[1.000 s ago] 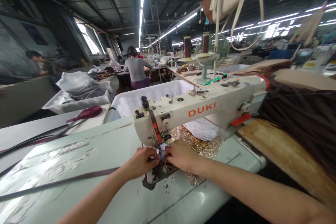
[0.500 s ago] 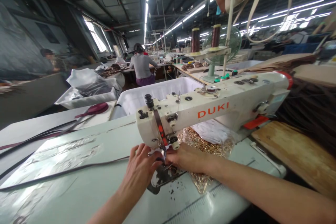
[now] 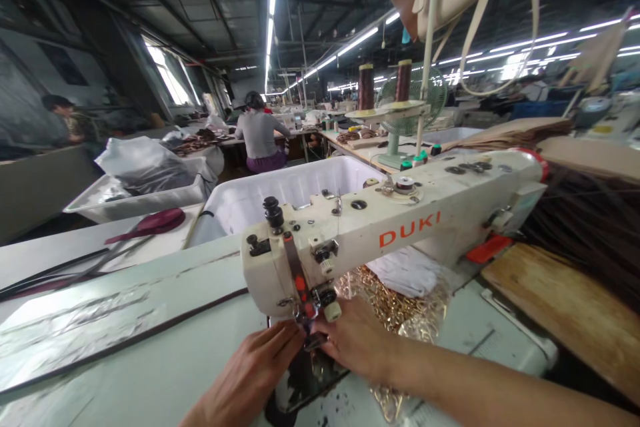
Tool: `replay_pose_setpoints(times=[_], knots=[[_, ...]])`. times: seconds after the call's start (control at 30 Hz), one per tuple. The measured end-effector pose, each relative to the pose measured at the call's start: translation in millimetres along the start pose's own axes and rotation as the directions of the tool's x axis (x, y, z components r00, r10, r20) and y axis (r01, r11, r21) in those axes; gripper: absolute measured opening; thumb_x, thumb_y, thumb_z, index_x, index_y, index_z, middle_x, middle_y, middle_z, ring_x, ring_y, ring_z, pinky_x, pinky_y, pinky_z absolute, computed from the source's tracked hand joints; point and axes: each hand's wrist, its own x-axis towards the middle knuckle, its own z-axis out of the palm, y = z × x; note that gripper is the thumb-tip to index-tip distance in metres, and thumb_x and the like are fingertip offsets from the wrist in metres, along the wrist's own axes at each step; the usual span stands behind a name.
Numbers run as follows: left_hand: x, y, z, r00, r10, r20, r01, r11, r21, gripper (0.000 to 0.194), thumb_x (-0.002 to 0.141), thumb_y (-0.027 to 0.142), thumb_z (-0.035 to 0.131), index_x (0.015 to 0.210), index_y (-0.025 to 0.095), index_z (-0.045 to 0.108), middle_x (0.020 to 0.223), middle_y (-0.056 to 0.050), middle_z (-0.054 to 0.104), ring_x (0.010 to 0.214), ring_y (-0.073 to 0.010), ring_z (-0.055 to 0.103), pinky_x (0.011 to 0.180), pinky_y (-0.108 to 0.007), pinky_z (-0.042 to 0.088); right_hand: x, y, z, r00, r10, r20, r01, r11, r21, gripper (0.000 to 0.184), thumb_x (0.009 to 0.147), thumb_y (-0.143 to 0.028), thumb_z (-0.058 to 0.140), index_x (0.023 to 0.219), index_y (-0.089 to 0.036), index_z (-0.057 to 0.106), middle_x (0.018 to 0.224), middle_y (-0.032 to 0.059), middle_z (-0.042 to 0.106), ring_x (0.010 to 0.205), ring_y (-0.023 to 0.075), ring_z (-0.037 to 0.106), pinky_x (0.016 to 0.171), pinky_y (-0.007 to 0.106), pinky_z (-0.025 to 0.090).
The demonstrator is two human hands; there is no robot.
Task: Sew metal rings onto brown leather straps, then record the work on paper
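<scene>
Both hands, left [image 3: 260, 368] and right [image 3: 353, 340], pinched close at the needle end of the sewing machine [image 3: 345, 240], the dark strap [image 3: 150, 332] trailing left across the tabletop [image 3: 165, 373], though what the fingers gripped was hidden.

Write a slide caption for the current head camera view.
Left hand and right hand meet beneath the needle end of a DUKI sewing machine, beside gold-coloured chains.

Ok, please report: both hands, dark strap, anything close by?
Left hand and right hand at sewing machine head, grip unclear. Dark strap on table, running left. Gold links close beside right hand.
</scene>
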Motion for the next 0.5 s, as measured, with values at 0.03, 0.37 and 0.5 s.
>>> replay_pose_setpoints(times=[0.03, 0.37, 0.5], knots=[[2, -4, 0.2, 1.000, 0.010, 0.011, -0.010, 1.000, -0.016, 0.033, 0.097, 0.021, 0.030, 0.113, 0.018, 0.058, 0.101, -0.007, 0.069, 0.093, -0.0156, 0.066, 0.084, -0.023, 0.055, 0, -1, -1, 1.000, 0.010, -0.007, -0.010, 1.000, -0.005, 0.014, 0.087, -0.028, 0.055, 0.096, -0.022, 0.064, 0.097, 0.0033, 0.068, 0.092, 0.0219, 0.060, 0.069, 0.028, 0.043], [-5, -16, 9.9, 0.999, 0.033, -0.004, -0.033, 0.998, -0.059, 0.031, 0.095, 0.019, 0.036, 0.120, 0.017, 0.053, 0.103, -0.007, 0.069, 0.091, -0.0157, 0.067, 0.082, -0.020, 0.055, -2, -8, 21, 0.997, -0.023, -0.070, 0.007, 0.977, -0.213, 0.026, 0.081, -0.008, 0.052, 0.105, -0.016, 0.055, 0.089, 0.0107, 0.067, 0.077, 0.0243, 0.062, 0.060, 0.032, 0.043], [-4, -20, 11.9, 0.999, -0.003, 0.038, 0.006, 0.997, -0.076, 0.033, 0.096, 0.019, 0.035, 0.126, 0.019, 0.048, 0.099, -0.004, 0.069, 0.082, -0.0138, 0.068, 0.077, -0.020, 0.056, 2, -8, 21, 0.998, -0.062, -0.014, 0.058, 0.973, -0.222, 0.028, 0.079, -0.005, 0.050, 0.105, -0.014, 0.056, 0.093, 0.0142, 0.067, 0.073, 0.0250, 0.062, 0.058, 0.034, 0.044]])
